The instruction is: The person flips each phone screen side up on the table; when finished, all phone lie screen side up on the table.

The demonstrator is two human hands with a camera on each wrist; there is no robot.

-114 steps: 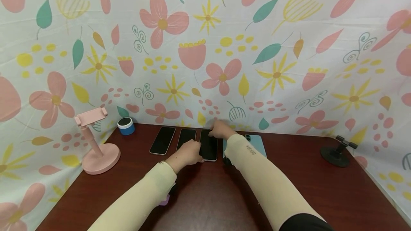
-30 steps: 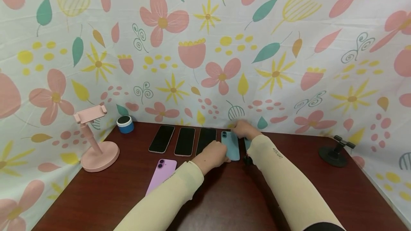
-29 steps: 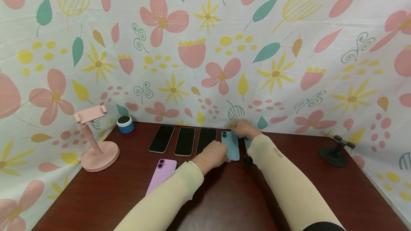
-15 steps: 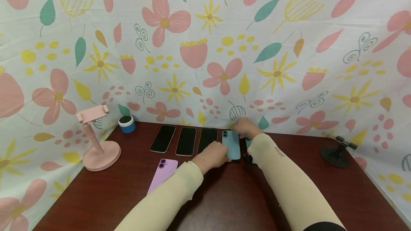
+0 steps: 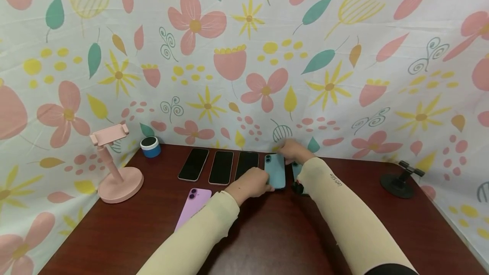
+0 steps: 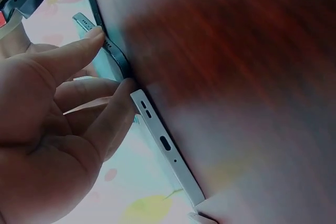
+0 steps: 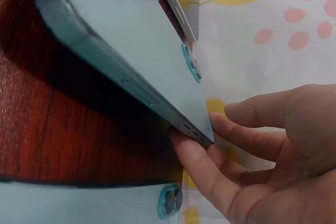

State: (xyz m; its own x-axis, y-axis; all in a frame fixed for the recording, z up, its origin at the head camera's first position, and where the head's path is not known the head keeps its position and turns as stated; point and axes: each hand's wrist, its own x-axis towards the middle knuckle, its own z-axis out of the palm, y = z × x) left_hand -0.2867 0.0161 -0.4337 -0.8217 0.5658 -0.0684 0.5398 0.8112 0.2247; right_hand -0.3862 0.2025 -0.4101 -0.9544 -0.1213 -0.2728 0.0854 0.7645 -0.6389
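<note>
A light blue phone [image 5: 275, 171] lies back side up in the row along the wall. My left hand [image 5: 252, 183] grips its near left corner, thumb on the bottom edge, as the left wrist view shows. My right hand [image 5: 295, 152] holds the far right corner, its fingertips at the side and top edges in the right wrist view. There, a dark shadow shows under the phone's [image 7: 131, 35] long side. A second light blue phone [image 7: 79, 203] lies to the right, mostly hidden by the right forearm in the head view. A black-screened phone [image 5: 246, 162] lies just left.
Two more black-screened phones, one [image 5: 221, 167] beside another [image 5: 194, 164], continue the row leftward. A purple phone [image 5: 192, 207] lies nearer, partly behind the left sleeve. A pink phone stand [image 5: 114, 177] and blue jar [image 5: 150, 147] stand left; a black stand [image 5: 399, 183] stands right.
From 3.8 seconds ago, both hands have moved right, from the third black-screened phone to the light blue one. The purple phone has come into fuller view. Over the last second, the hands hardly move.
</note>
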